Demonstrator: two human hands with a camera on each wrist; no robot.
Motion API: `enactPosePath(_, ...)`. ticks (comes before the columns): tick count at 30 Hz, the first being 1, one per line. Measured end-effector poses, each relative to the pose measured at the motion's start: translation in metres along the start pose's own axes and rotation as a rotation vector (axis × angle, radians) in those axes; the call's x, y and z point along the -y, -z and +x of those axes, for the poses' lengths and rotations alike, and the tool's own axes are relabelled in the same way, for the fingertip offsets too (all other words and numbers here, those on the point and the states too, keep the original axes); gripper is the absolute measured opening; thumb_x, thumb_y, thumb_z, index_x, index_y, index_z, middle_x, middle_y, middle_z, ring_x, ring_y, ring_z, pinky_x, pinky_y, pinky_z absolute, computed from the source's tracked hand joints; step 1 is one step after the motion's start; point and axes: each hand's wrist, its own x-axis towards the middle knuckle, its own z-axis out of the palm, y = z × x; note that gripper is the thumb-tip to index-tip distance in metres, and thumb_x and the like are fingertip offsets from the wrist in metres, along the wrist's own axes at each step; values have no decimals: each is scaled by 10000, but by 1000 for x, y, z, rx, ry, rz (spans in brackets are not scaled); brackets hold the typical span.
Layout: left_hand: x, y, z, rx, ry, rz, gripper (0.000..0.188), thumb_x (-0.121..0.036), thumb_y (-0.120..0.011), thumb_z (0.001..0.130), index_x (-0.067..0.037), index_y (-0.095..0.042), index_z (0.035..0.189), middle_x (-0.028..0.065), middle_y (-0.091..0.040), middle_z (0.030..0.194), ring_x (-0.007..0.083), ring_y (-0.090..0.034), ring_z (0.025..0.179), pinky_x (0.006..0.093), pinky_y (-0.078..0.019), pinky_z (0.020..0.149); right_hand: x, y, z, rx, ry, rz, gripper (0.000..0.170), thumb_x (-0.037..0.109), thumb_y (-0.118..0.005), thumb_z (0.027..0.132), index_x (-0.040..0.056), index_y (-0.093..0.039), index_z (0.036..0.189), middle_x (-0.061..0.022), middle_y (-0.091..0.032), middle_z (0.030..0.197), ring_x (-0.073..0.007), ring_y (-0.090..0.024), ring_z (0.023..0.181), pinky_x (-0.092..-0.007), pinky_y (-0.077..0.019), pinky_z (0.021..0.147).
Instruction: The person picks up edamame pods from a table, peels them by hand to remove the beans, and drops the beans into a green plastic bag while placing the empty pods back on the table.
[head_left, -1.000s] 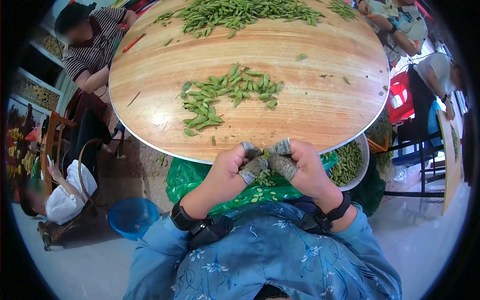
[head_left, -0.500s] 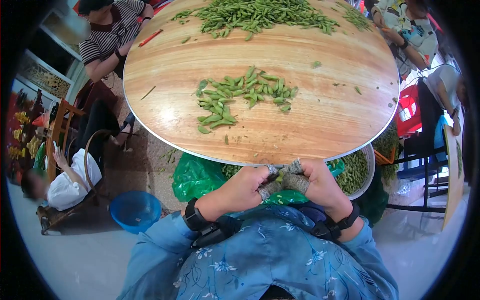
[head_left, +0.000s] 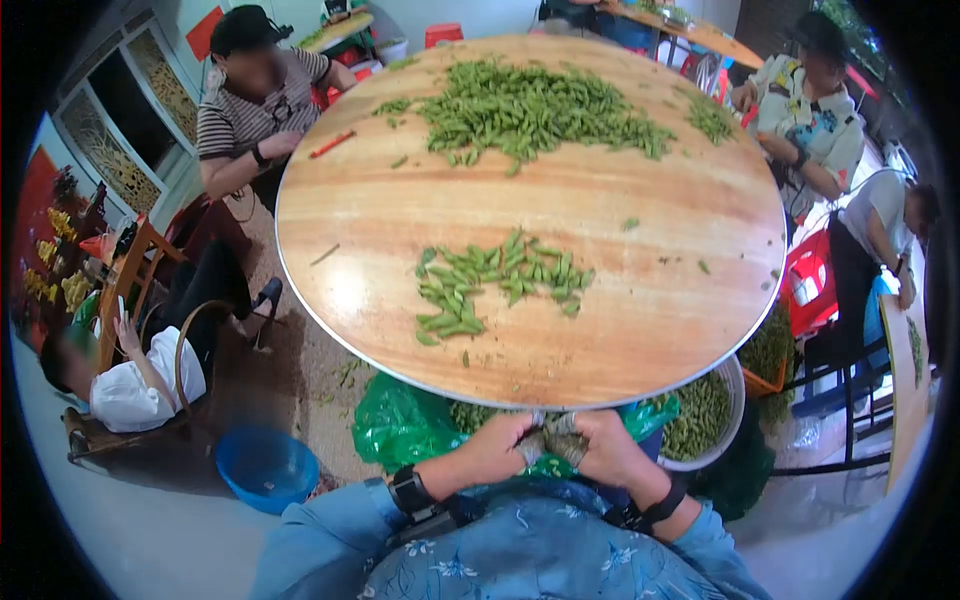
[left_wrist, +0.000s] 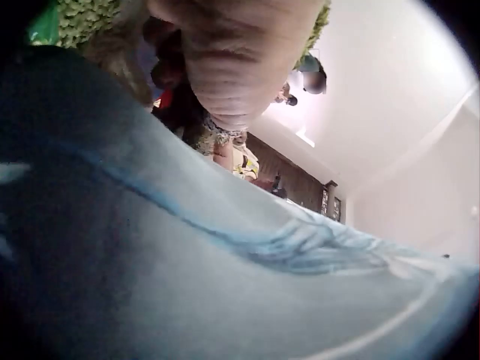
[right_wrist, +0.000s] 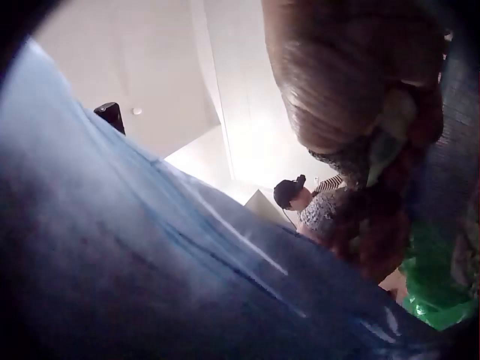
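Note:
My left hand (head_left: 492, 448) and right hand (head_left: 612, 450) meet just below the near edge of the round wooden table (head_left: 400, 210). Grey knitted covers wrap the thumbs and fingertips, which curl toward each other and pinch at one spot. A pale green soybean pod (right_wrist: 394, 124) shows in my right fingers in the right wrist view; the fingers mostly hide it in the head view. Beneath my hands, a green plastic bag (head_left: 400, 425) spreads around a heap of pods. Closest on the tabletop lies a small, loose pile of soybean pods (head_left: 455, 290).
A larger pod heap (head_left: 540, 110) covers the far part of the table, with a red pen-like object (head_left: 332, 145) to its left. Right of my hands stands a white basin (head_left: 739, 395) of pods. On the floor at left is a blue basin (head_left: 268, 470). Several people sit around.
The head view has tilted up, so the table and hands sit lower in it. Both hands stay together, their fingers shifting slightly around the pod.

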Motion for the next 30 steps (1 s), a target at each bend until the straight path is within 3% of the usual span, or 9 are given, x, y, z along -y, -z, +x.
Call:
enactPosePath(3,20,-3,-5,9,2,41,148,-73,-520,673,-2,-486,798,179,-501,650,271,-479,573,335,-399,553,-8,-7,-3,36,-52,-33,90,50,-599,711,9,-584,790,-138,-577,702,-164,-549,634,-276,-441,600)
enactPosePath(6,17,4,-2,81,147,172,238,-50,-486,689,-9,-504,923,135,-526,707,195,-505,653,310,-415,615,-5,-7,-2,64,-161,-56,113,44,-597,688,9,-585,795,-157,-569,694,-207,-562,622,-285,-442,588)
enactPosePath(9,17,6,-5,203,135,508,261,-112,-545,688,-33,-513,935,145,-542,740,296,-534,708,345,-430,625,-22,0,-9,-129,-39,-213,123,136,-599,666,23,-575,707,-190,-550,677,-345,-536,609,-359,-434,544)
enactPosePath(11,1,14,-6,125,-206,575,282,-188,-591,690,-72,-528,939,135,-549,752,329,-530,740,378,-437,614,-34,31,-29,-46,-302,-418,110,109,-573,625,4,-554,651,-199,-541,669,-362,-532,639,-397,-424,551)
enactPosePath(15,-39,50,-8,6,-314,602,149,-107,-561,678,-70,-539,820,96,-512,690,287,-525,686,366,-438,575,-31,92,-70,-302,-505,-714,89,39,-542,635,-23,-556,697,-218,-542,673,-380,-530,676,-386,-421,572)
enactPosePath(18,-43,93,11,-369,-385,794,181,-21,-538,643,-66,-556,817,94,-507,738,275,-509,707,364,-427,555,-29,114,-89,-364,-565,-432,150,6,-561,684,-34,-573,829,-173,-585,704,-246,-576,636,-301,-426,574)
enactPosePath(20,-44,115,29,-406,-354,923,152,-37,-530,657,-56,-558,806,102,-493,749,278,-495,723,374,-421,565,-12,109,-79,-408,-519,-302,135,3,-569,699,-34,-573,829,-140,-596,709,-190,-568,644,-274,-426,580)
enactPosePath(24,-27,135,53,-237,-305,1145,133,-59,-522,670,-51,-561,797,111,-484,736,284,-488,722,378,-415,591,2,86,-44,-447,-324,53,126,30,-591,736,-32,-580,845,-65,-613,742,-96,-549,684,-227,-436,602)
enactPosePath(30,-41,125,54,-220,-209,1165,92,-78,-540,654,-54,-554,742,115,-496,727,281,-498,729,376,-413,600,24,56,7,-293,-144,-29,171,98,-583,764,13,-589,912,-78,-614,782,-124,-574,709,-252,-460,641)
